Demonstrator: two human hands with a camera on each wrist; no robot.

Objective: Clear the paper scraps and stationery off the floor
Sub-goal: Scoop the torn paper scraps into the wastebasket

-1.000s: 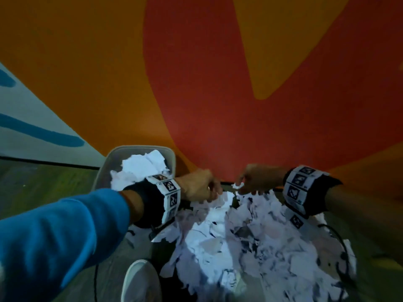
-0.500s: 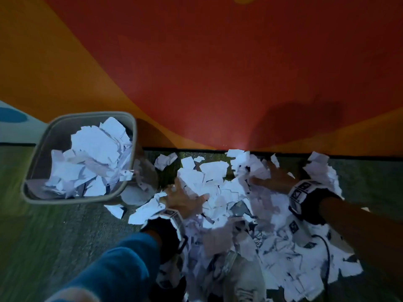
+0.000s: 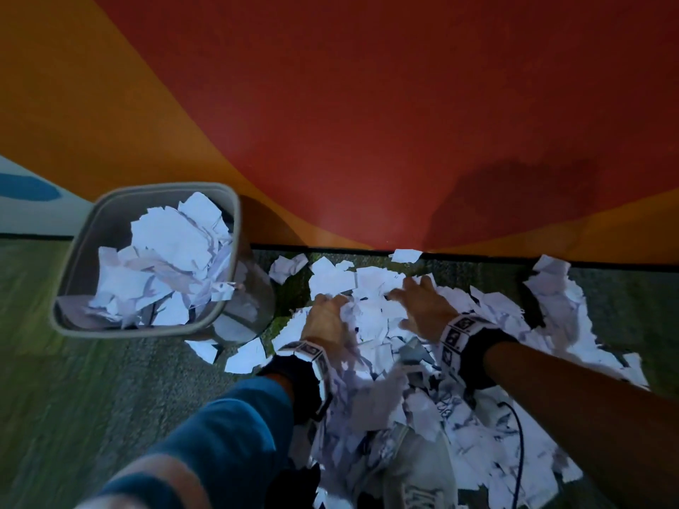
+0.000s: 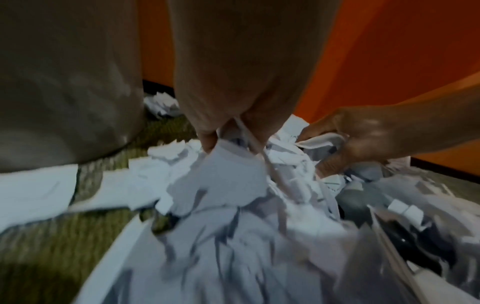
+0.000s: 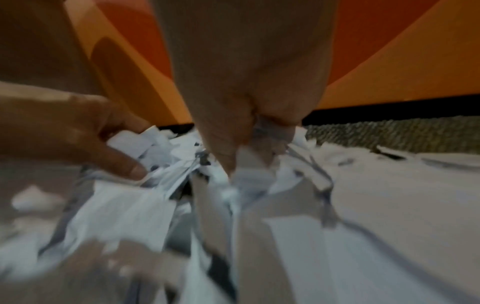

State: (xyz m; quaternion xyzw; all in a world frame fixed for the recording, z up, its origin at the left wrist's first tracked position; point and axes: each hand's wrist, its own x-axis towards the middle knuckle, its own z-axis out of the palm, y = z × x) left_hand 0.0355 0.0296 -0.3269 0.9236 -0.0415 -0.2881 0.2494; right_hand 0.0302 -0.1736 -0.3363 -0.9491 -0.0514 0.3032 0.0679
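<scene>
Head cam looks down; wrist cams close, all sharing paper scraps.

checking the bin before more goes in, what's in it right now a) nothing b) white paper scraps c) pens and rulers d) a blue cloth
b: the head view shows the grey bin piled with torn white paper scraps, while the left hand and right hand gather more from the pile on the floor.
</scene>
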